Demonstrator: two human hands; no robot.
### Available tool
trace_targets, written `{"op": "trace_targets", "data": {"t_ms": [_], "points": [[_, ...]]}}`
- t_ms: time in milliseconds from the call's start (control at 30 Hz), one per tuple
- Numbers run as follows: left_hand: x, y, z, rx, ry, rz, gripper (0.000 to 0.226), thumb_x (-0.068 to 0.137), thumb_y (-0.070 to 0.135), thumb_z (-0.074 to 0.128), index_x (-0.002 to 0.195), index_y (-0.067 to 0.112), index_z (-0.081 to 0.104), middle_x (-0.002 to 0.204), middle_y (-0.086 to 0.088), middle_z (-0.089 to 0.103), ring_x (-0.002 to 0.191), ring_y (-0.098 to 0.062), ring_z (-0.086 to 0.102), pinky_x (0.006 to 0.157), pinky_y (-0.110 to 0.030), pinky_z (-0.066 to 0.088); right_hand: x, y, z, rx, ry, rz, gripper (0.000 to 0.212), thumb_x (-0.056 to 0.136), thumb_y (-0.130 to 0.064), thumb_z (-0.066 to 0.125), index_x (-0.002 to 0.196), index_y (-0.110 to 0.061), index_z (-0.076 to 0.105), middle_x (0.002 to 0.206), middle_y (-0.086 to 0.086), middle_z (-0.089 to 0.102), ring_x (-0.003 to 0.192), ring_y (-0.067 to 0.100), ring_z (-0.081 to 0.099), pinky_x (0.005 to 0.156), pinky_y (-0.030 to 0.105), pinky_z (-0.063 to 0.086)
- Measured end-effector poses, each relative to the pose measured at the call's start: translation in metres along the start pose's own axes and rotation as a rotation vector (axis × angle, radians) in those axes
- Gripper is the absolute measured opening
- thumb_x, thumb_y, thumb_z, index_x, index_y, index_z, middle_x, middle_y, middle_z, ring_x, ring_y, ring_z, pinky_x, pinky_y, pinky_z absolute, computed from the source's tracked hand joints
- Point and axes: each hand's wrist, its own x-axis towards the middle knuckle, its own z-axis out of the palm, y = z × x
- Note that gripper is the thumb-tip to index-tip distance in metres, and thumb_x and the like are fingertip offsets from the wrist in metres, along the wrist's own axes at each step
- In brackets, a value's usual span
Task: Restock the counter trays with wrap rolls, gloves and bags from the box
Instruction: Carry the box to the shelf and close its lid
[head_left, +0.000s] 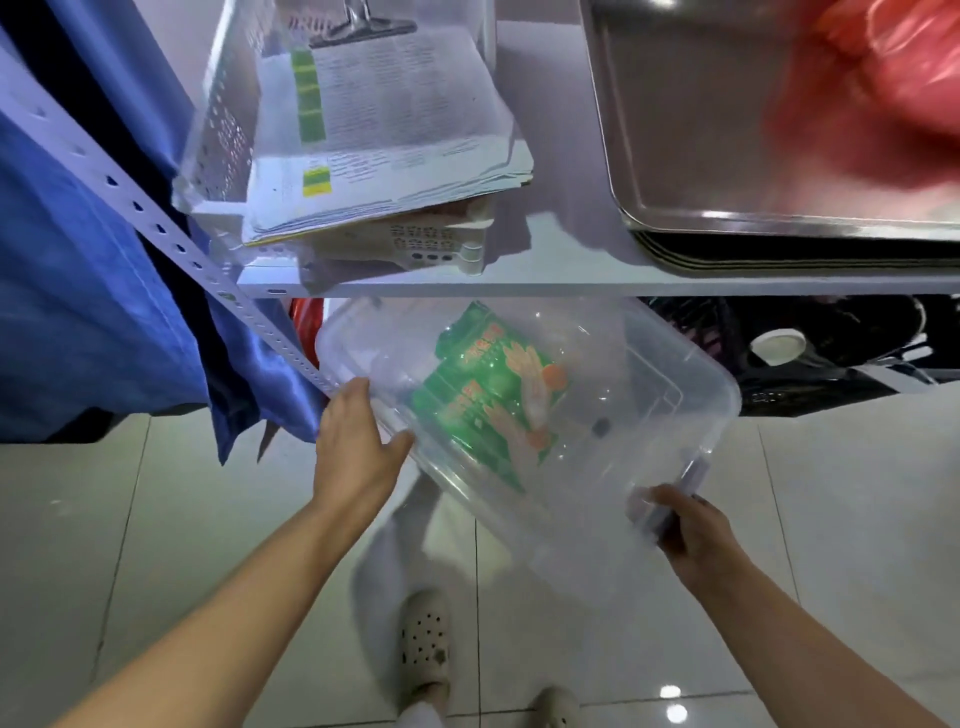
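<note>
White shelf: carries steel trays and a perforated basket of papers.
Clear plastic box: tilted, held below the shelf edge, above the tiled floor.
Green glove packets: two, inside the box.
Left hand: fingers gripping the box rim.
Right hand: fingers curled round the box's end latch.

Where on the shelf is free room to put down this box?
Only a bare strip of shelf between the basket and the tray, likely too narrow for the box. The basket is full of papers; a red bag lies in the tray.
</note>
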Motion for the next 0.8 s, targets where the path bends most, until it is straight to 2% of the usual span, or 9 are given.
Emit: {"op": "trace_targets", "data": {"t_ms": [167,300,400,467,567,667,733,800], "points": [[-0.029,-0.007,0.012,-0.309,0.015,-0.181,0.057,0.075,0.016,0.072,0.125,0.011,0.044,0.122,-0.009,0.047,0.118,-0.027,0.042,0.101,-0.040,0.039,-0.014,0.012,0.043,0.043,-0.024,0.040,0.015,0.079,0.006,0.055,0.069,-0.005,0.056,0.072,0.014,0.057,0.061,0.025,0.055,0.052,0.030,0.045],[-0.039,-0.004,0.015,-0.461,-0.124,-0.186,0.057,0.079,0.008,0.067,0.129,0.016,0.041,0.115,-0.001,0.057,0.112,-0.021,0.054,0.089,-0.033,0.045,-0.018,0.024,0.077,0.144,0.001,0.090,0.011,0.077,0.003,0.059,0.077,-0.007,0.056,0.074,0.011,0.057,0.065,0.024,0.056,0.047,0.026,0.048],[-0.028,-0.003,0.007,-0.462,-0.160,-0.150,0.062,0.079,0.006,0.066,0.132,0.023,0.039,0.110,0.001,0.060,0.102,-0.016,0.056,0.082,-0.031,0.046,-0.025,0.030,0.106,0.228,0.051,0.121,0.013,0.077,0.002,0.062,0.071,-0.008,0.056,0.070,0.010,0.055,0.063,0.023,0.055,0.042,0.023,0.050],[-0.020,-0.005,0.001,-0.464,-0.167,-0.174,0.054,0.079,0.006,0.065,0.127,0.021,0.044,0.104,0.002,0.060,0.096,-0.018,0.058,0.078,-0.029,0.044,-0.030,0.034,0.127,0.279,0.073,0.153,0.016,0.077,0.003,0.063,0.067,-0.007,0.055,0.067,0.010,0.053,0.059,0.022,0.053,0.039,0.021,0.050],[-0.015,-0.011,-0.002,-0.528,-0.182,-0.312,0.037,0.078,0.011,0.065,0.111,0.016,0.050,0.095,-0.005,0.061,0.087,-0.027,0.062,0.081,-0.038,0.051,-0.037,0.036,0.160,0.362,0.070,0.203,0.017,0.078,0.004,0.065,0.069,-0.006,0.055,0.066,0.009,0.055,0.059,0.020,0.055,0.042,0.025,0.053],[-0.011,-0.021,-0.001,-0.657,-0.157,-0.470,0.020,0.083,0.007,0.062,0.100,0.004,0.050,0.094,-0.017,0.055,0.078,-0.025,0.058,0.082,-0.045,0.054,-0.040,0.037,0.188,0.431,-0.011,0.205,0.013,0.081,0.006,0.061,0.078,-0.006,0.056,0.074,0.011,0.059,0.064,0.021,0.058,0.050,0.028,0.056],[-0.002,-0.023,-0.003,-0.786,-0.087,-0.543,0.011,0.086,-0.001,0.057,0.095,-0.002,0.050,0.094,-0.021,0.054,0.077,-0.024,0.055,0.075,-0.040,0.056,-0.040,0.038,0.204,0.439,-0.118,0.171,0.017,0.083,0.010,0.056,0.089,-0.006,0.057,0.082,0.011,0.061,0.071,0.022,0.060,0.061,0.030,0.056],[0.017,-0.023,-0.007,-0.889,0.006,-0.567,0.010,0.086,-0.005,0.054,0.087,0.004,0.051,0.086,-0.014,0.057,0.072,-0.022,0.055,0.064,-0.028,0.058,-0.038,0.037,0.215,0.361,-0.220,0.114,0.024,0.082,0.014,0.051,0.094,-0.006,0.057,0.082,0.010,0.060,0.070,0.018,0.059,0.065,0.026,0.055]]}}
